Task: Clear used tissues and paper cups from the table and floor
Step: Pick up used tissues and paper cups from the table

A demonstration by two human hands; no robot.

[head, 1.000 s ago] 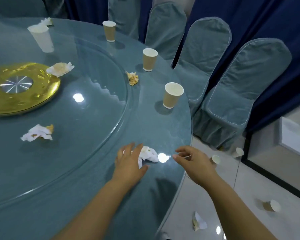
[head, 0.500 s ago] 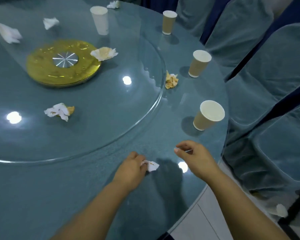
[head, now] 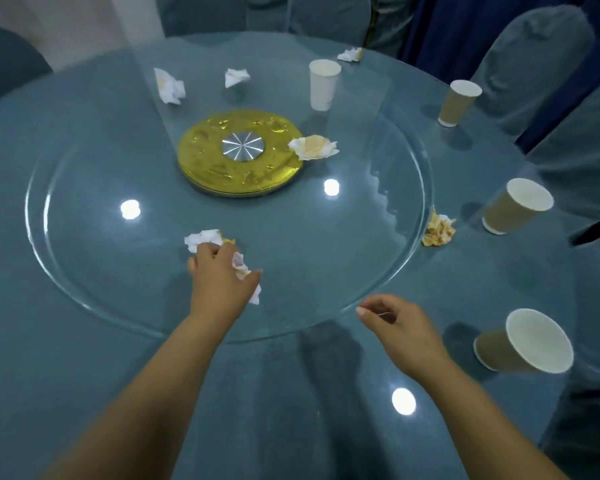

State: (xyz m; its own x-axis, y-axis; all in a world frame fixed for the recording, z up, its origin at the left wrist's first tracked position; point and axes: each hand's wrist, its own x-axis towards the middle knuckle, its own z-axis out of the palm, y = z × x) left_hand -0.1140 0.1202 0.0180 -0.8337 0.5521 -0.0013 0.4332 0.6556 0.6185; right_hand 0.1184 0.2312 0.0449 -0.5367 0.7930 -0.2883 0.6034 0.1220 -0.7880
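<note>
My left hand (head: 219,275) grips a crumpled white tissue (head: 246,278) and its fingertips touch a second white-and-yellow tissue (head: 203,238) lying on the glass turntable (head: 326,244). My right hand (head: 399,323) hovers over the table's near edge with fingers loosely curled, holding nothing. Brown paper cups stand at the right: the nearest cup (head: 523,342), a middle cup (head: 515,206) and a far cup (head: 458,102). A white cup (head: 323,84) stands on the turntable. More tissues lie about: a yellow-stained tissue (head: 438,231), a tissue (head: 313,147) by the gold disc, and several at the back.
A gold disc (head: 238,157) with a silver hub sits at the middle of the turntable. Teal-covered chairs (head: 530,60) ring the round teal table (head: 84,358) at the right and back. Dark blue curtains hang behind them.
My left hand closed on the tissue near the table edge, lifted it and reached forward onto the turntable to the second tissue. My view swung left, off the floor. The right hand stayed near the edge.
</note>
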